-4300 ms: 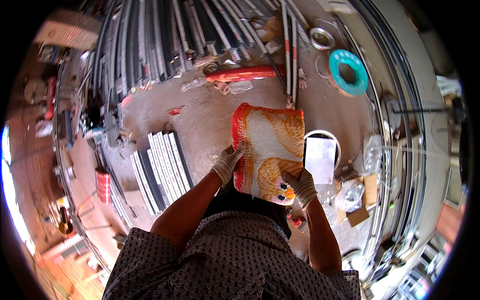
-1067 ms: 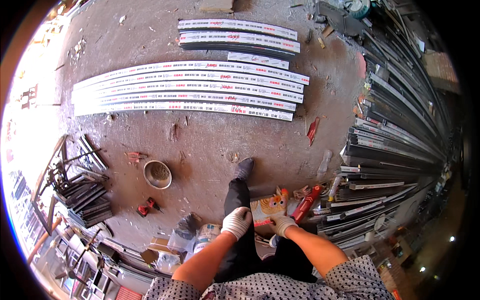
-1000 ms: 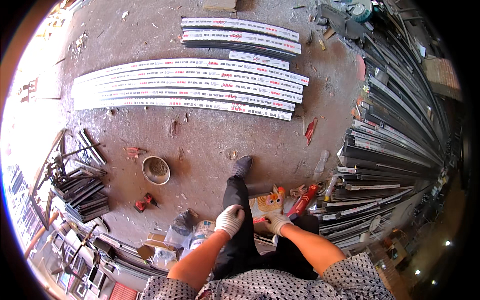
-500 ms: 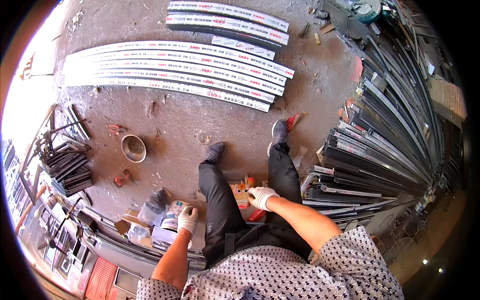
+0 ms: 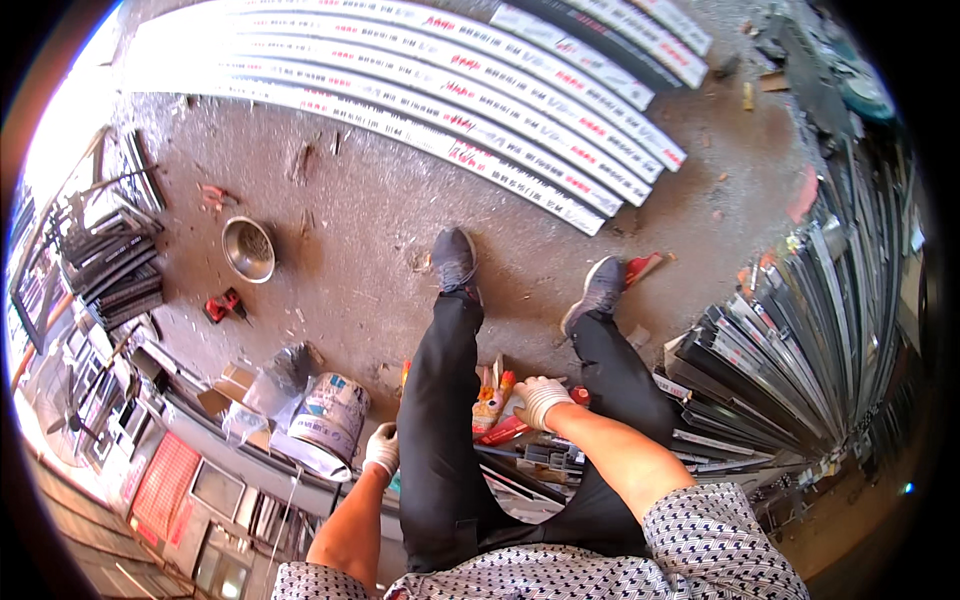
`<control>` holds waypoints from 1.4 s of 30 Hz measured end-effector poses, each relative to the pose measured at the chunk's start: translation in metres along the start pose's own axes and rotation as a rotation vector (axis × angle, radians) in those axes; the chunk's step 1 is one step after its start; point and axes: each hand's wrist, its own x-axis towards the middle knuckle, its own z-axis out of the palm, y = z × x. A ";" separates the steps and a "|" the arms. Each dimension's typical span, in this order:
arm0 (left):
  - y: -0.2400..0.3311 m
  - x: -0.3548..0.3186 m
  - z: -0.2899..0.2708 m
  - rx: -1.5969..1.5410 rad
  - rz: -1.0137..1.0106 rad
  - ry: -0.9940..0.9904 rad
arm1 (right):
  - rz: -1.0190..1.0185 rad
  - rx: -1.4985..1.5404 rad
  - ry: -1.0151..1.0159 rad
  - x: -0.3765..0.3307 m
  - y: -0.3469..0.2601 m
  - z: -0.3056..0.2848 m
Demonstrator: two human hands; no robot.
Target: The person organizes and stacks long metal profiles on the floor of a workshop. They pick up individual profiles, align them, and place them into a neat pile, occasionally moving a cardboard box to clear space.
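Note:
My left hand (image 5: 382, 448), in a white knit glove, hangs beside my left thigh; its fingers are mostly turned from view. My right hand (image 5: 543, 401), also gloved, reaches down between my knees with its fingers loosely apart. Just left of its fingertips lies a yellow-and-orange patterned item (image 5: 490, 402), whose kind I cannot make out. Below that sits a red tool-like object (image 5: 505, 430), partly covered. To the left of my left hand stands a white printed bucket (image 5: 328, 415).
Long white-and-dark wrapped profiles (image 5: 440, 95) lie across the floor ahead. A metal bowl (image 5: 248, 250), a red power tool (image 5: 225, 306) and red-handled pliers (image 5: 216, 197) lie left. Dark frame pieces (image 5: 112, 255) are stacked beyond; bundled metal profiles (image 5: 790, 350) fan out right.
The view has shifted, so the floor profiles sit higher and further right. My knees are wider apart, and my right hand is slightly further right, still near the patterned item.

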 end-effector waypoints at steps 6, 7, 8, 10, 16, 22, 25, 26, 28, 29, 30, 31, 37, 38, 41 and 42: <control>0.029 0.048 0.014 -0.039 -0.010 -0.094 | -0.133 -0.214 0.016 0.103 -0.011 0.046; 0.033 0.048 0.016 -0.050 -0.016 -0.090 | -0.187 -0.198 0.039 0.116 -0.012 0.057; 0.039 0.051 0.019 -0.050 -0.031 -0.097 | -0.228 -0.175 0.068 0.122 -0.013 0.064; 0.041 0.061 0.021 -0.060 -0.056 -0.093 | -0.231 -0.166 0.037 0.134 -0.021 0.079; 0.040 0.086 0.027 -0.062 -0.110 -0.108 | -0.184 -0.079 -0.177 0.172 -0.022 0.108; 0.035 0.113 0.039 -0.083 -0.116 -0.108 | -0.219 -0.015 -0.385 0.207 -0.009 0.107; 0.042 0.123 0.047 -0.098 -0.101 -0.118 | -0.225 0.005 -0.453 0.231 0.003 0.146; 0.043 0.128 0.048 -0.105 -0.090 -0.119 | -0.229 -0.034 -0.458 0.235 0.004 0.146; 0.043 0.141 0.054 -0.122 -0.071 -0.120 | -0.346 -0.097 -0.540 0.228 0.008 0.107; 0.043 0.145 0.059 -0.136 -0.061 -0.119 | -0.396 -0.112 -0.555 0.224 0.015 0.093; 0.042 0.149 0.062 -0.151 -0.049 -0.116 | -0.444 -0.126 -0.573 0.219 0.023 0.080; 0.041 0.152 0.066 -0.162 -0.043 -0.116 | -0.490 -0.141 -0.593 0.214 0.029 0.068; 0.044 0.179 0.080 -0.201 0.030 -0.112 | -0.341 -0.410 -0.826 0.205 0.039 0.018; 0.043 0.182 0.083 -0.204 0.045 -0.111 | -0.295 -0.483 -0.839 0.206 0.041 0.016; 0.045 0.195 0.086 -0.211 0.103 -0.097 | -0.414 -0.376 -0.895 0.248 0.091 0.055; 0.044 0.197 0.087 -0.213 0.121 -0.096 | -0.403 -0.338 -0.900 0.249 0.086 0.047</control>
